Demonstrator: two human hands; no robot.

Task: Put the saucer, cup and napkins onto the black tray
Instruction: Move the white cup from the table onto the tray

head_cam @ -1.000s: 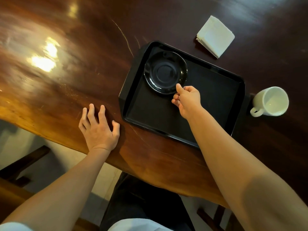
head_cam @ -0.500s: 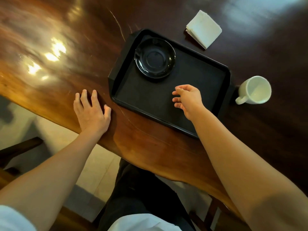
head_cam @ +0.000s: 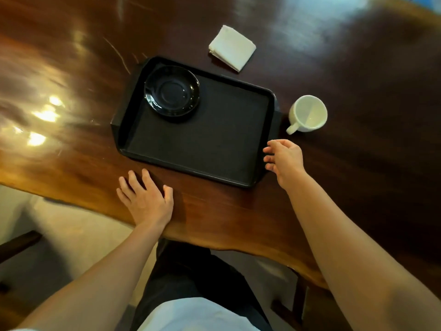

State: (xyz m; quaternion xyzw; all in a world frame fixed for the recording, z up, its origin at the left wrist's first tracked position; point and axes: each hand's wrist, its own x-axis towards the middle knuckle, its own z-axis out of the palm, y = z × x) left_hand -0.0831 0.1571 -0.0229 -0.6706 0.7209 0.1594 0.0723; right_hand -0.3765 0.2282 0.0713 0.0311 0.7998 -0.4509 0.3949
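Note:
A black saucer (head_cam: 171,91) lies in the far left corner of the black tray (head_cam: 222,144). A white cup (head_cam: 308,113) stands upright on the table just right of the tray, handle pointing toward me. A folded stack of white napkins (head_cam: 232,47) rests on the table beyond the tray. My right hand (head_cam: 284,161) hovers at the tray's near right corner, fingers apart and empty, a short way below the cup. My left hand (head_cam: 146,199) lies flat on the table in front of the tray, holding nothing.
The dark polished wooden table (head_cam: 358,163) has a curved near edge just in front of my body. Chair parts (head_cam: 19,244) and floor show below the edge on the left.
My right hand let go of the saucer on the tray, drew back across the tray and moved right to its near right corner, closer to the cup. The left hand stayed flat.

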